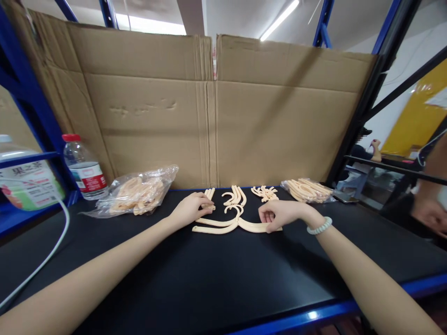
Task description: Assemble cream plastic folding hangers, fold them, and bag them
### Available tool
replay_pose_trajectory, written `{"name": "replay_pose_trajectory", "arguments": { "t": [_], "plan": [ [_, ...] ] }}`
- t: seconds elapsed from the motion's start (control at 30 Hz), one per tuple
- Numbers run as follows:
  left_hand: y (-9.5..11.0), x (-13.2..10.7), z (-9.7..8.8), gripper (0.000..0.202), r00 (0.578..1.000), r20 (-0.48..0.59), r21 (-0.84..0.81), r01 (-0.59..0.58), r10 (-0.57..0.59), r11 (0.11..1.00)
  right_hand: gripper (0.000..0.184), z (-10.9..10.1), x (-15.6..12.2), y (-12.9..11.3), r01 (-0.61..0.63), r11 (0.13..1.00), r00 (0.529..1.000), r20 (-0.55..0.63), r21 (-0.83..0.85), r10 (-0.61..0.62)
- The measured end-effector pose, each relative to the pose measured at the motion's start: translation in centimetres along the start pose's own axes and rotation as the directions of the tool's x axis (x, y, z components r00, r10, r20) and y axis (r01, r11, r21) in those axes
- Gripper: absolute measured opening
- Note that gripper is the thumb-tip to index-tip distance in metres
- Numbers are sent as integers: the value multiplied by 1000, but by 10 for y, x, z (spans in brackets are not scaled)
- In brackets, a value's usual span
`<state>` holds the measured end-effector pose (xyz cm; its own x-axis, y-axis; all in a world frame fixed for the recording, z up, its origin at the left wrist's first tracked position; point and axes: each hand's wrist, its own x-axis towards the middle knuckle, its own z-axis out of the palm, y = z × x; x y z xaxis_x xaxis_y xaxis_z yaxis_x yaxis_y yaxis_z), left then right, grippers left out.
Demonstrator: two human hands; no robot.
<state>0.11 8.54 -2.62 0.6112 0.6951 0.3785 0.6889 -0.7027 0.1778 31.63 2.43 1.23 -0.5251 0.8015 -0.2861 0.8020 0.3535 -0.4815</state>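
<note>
In the head view, pale wood-coloured curved strips are laid out on the black tabletop. My right hand (284, 214), with a beaded bracelet at the wrist, pinches the outer end of the right curved strip (252, 226). To the left, two long curved strips (218, 229) run one above the other and meet it at the middle. Small hooked pieces (239, 210) rise from that joint. My left hand (193, 208) is closed, fingertips bent down beside short straight pieces (210, 192), just above the left strips. Whatever its fingers hold is hidden.
Behind lie more curved pieces (238, 194) and a small pile (264, 192). Plastic bags of pieces sit left (139, 193) and right (308, 190). A red-capped bottle (87, 174) and white cable (63, 232) are at left. Cardboard (150, 111) walls the back. Another person's hand (431, 214) shows far right.
</note>
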Motion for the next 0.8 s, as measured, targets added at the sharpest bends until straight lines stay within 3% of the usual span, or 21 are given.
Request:
{"name": "replay_pose_trajectory", "arguments": {
  "t": [0.27,0.4,0.57,0.7,0.8],
  "plan": [
    [-18,21,3,23,999,-30,12,-20,20,1000,13,0,2,2,55,998,998,-13,2,-55],
    [-18,21,2,24,998,-46,23,-37,38,999,14,0,4,6,67,998,998,-15,-19,-67],
    [16,-2,-7,27,994,-96,31,-43,45,999,15,0,4,8,77,997,997,-19,-25,-77],
    [48,-34,-10,20,993,-3,-33,-117,117,993,14,-1,3,6,86,996,996,-14,-34,-86],
    [55,-50,-6,18,989,6,-87,-146,147,986,13,-1,2,3,80,997,997,-11,-25,-80]
  ]
}}
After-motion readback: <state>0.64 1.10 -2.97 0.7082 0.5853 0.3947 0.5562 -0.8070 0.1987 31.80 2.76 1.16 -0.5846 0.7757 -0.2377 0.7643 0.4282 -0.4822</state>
